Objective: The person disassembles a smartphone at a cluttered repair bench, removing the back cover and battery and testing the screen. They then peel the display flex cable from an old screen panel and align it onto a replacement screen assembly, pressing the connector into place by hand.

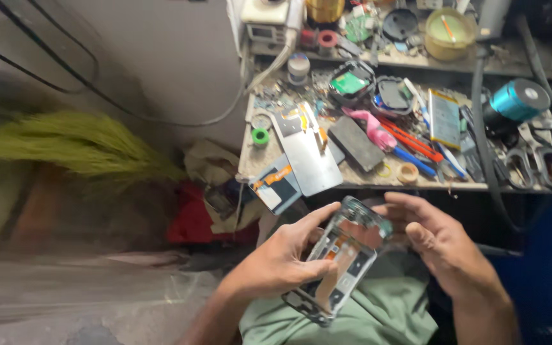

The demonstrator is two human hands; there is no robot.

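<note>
Left hand [276, 262] grips phone frame [343, 259], tilted up-right; right hand [439, 246] apparently touching, fingers loose.

My left hand [276, 265] and right hand [439, 246]: bare, no rings, no watch, forearms unsleeved. Wearing a faded green cloth garment [384, 313] over my lap, creased.

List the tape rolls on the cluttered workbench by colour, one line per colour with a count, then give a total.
Green tape roll: 1
Red tape roll: 1
Tan tape roll: 1
Total: 3

Some clutter is blurred, so more may be hidden.
</note>
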